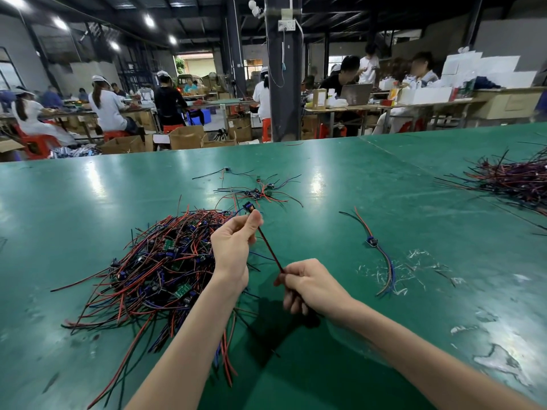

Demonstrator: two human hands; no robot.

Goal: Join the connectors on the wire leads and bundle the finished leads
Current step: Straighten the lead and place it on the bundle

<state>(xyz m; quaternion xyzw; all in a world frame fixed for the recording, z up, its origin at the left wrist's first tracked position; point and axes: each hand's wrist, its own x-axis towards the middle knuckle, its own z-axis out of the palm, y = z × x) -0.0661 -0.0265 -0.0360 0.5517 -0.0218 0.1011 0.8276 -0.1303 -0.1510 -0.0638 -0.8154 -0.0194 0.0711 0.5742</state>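
Above the green table (pixel 384 187), the left hand (pixel 233 247) pinches a red-and-black wire lead (pixel 270 250) just below its blue connector (pixel 248 206), the right hand (pixel 309 284) curled round its lower end, beside the tangled pile of leads (pixel 154 261)

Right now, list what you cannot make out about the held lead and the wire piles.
Head view: held lead, lower end hidden inside the right hand.
Head view: connector above the left hand, too small to tell if joined.
Head view: far pile, cut off by the right edge.
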